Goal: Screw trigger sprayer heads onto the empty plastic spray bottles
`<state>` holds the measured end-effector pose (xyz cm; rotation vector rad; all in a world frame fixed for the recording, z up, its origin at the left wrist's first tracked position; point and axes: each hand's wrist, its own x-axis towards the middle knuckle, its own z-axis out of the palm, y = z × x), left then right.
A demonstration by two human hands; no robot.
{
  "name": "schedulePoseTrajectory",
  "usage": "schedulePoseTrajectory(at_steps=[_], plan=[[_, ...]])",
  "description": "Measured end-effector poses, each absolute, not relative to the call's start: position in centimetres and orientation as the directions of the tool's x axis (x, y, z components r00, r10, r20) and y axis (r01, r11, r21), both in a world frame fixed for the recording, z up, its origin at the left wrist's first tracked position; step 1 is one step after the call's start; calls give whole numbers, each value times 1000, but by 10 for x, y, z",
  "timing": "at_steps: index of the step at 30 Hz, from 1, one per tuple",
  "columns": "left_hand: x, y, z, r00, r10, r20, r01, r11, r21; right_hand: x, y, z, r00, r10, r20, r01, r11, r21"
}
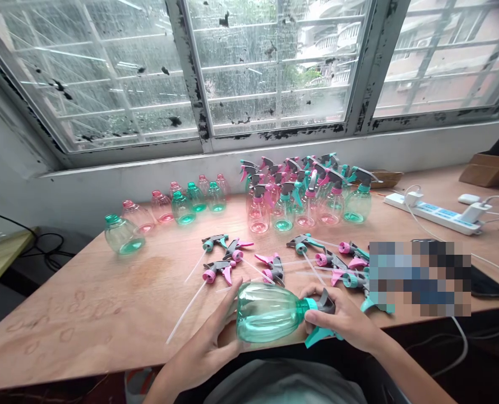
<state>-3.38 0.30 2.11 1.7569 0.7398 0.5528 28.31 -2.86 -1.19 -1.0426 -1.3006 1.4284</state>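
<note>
A teal spray bottle (266,311) lies sideways at the table's near edge, held between both hands. My left hand (209,342) cups its round body from below and the left. My right hand (344,320) is closed around the grey and teal trigger head (323,314) at the bottle's neck. Several loose trigger heads (270,264) with white dip tubes, in grey, pink and teal, lie just beyond the bottle.
Finished spray bottles (308,196) stand grouped near the window wall. Open pink and teal bottles (182,207) without heads stand to the left, one teal bottle (123,235) apart. A white power strip (437,213) with cables lies at the right, a cardboard box (483,168) behind it.
</note>
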Motion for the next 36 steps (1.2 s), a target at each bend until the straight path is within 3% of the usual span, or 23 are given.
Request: schedulePoseTrajectory(at_steps=[9, 17, 27, 36], plan=[[-38, 3, 22, 648, 760, -46, 374, -265, 889, 284, -29, -12, -234, 972, -17, -69, -34, -997], [-35, 5, 18, 708, 706, 20, 238, -266, 934, 282, -29, -7, -261, 965, 5, -98, -21, -995], [-39, 4, 20, 667, 744, -40, 328, -244, 912, 283, -30, -8, -277, 961, 1, -85, -24, -996], [-34, 3, 16, 708, 703, 62, 251, -333, 909, 285, -29, -10, -289, 957, 23, -69, 3, -998]])
